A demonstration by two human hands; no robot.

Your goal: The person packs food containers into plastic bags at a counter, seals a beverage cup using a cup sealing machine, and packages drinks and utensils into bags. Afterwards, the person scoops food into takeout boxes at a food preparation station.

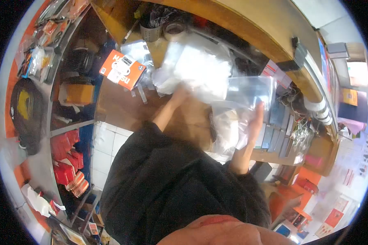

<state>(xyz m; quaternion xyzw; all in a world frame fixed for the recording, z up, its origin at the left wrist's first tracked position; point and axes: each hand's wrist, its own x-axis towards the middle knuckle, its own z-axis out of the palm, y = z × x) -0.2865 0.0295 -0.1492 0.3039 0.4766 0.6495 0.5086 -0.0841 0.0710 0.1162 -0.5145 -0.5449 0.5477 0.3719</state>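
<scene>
Black-sleeved arms (pixel 167 163) reach over a brown wood-look tabletop (pixel 122 104), where loose, slippery plastic makes a spill the likeliest mishap. A soft, translucent plastic bag with whitish folds (pixel 229 130) hangs beside the right hand (pixel 255 124), close to the table's near edge; its overhang could drag it to the white-tiled floor (pixel 104 143). The right hand grasps a clear, glossy plastic bag (pixel 249 89) at its side, thumb uppermost; a one-sided hold could let the film fold, sag or cling to its neighbour.

The left hand (pixel 182 94) reaches the near edge of a bright, loose pile of white and clear plastic (pixel 202 61). Motion blur and glare hide its fingertips, so whether they pinch or merely touch cannot be told; a sweep there could fan out the pile. To the left, an orange-and-white printed packet (pixel 122 69) lies askew over more clear film and could slide if that film is tugged. Beyond, a perforated metal cup (pixel 151 32) and a pale tape roll (pixel 174 30) stand close together, where a long reach could knock them.
</scene>
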